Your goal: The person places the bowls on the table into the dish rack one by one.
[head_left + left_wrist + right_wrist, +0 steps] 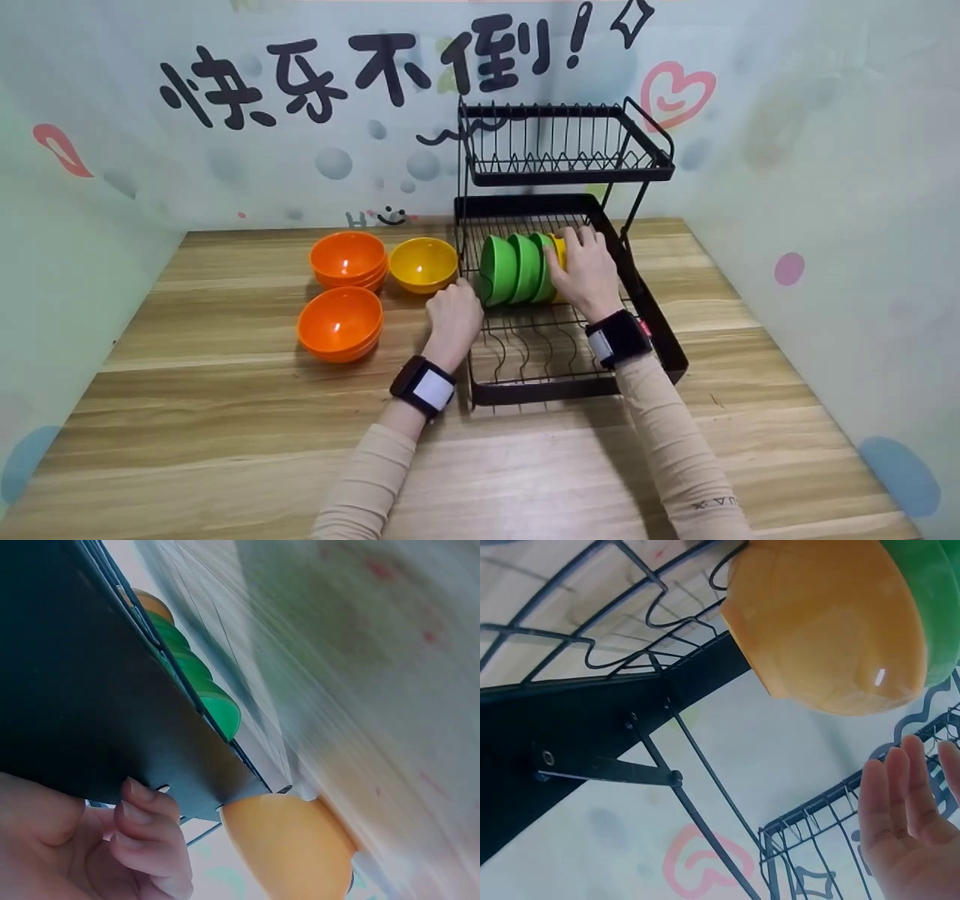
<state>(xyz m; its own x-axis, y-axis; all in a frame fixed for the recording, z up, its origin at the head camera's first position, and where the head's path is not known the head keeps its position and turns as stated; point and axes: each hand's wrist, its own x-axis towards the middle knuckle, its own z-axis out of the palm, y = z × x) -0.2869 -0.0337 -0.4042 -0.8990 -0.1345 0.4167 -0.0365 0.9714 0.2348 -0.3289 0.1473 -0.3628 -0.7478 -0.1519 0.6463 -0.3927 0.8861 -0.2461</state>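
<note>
In the head view, three green bowls (499,271) stand on edge in a row on the lower tier of a black dish rack (547,390). A yellow bowl (825,622) stands at the right end of that row. Beside it, my right hand (589,271) has its fingers extended; the right wrist view shows a gap between fingertips and bowl. My left hand (455,322) grips the rack's left rim with curled fingers, its thumb hidden. Just left of the rack, another yellow bowl (422,264) sits upright on the table.
Two stacks of orange bowls stand on the table's left, a rear stack (348,259) and a front stack (340,325). An upper rack tier (570,176) overhangs the back of the lower one. A printed wall (300,172) borders the wooden table (225,420).
</note>
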